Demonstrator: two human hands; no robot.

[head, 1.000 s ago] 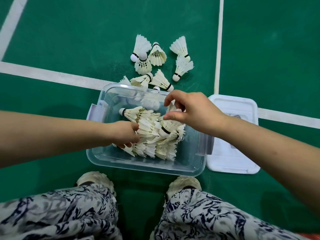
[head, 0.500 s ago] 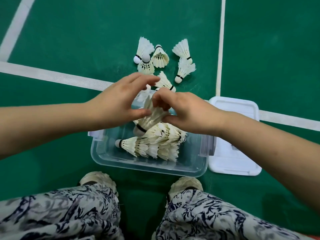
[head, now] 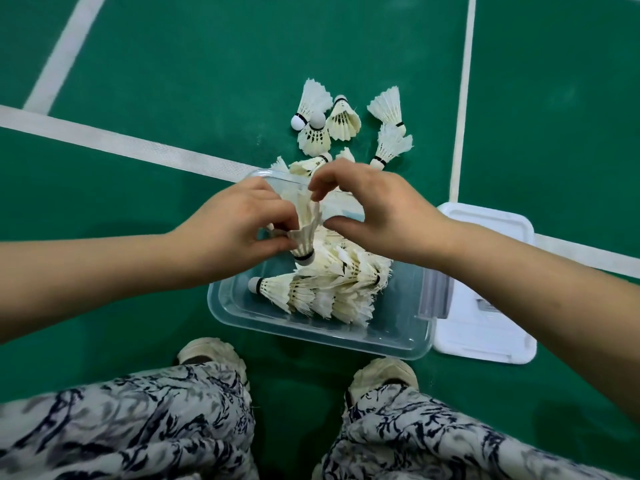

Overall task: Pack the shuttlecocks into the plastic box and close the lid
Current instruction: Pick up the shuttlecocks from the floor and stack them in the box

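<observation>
Left grip (head: 242, 223) clamped on shuttlecock (head: 306, 233) | right grip (head: 377, 209): closure unclear | cork is to be nested gently into plastic box (head: 242, 306)

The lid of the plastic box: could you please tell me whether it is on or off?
Off. The lid lies flat on the floor beside the plastic box, whose top stands uncovered.

No legible text, brand or number. Small printed label (head: 486, 305) on white lid (head: 485, 341), right of frame: too blurred to read.
</observation>
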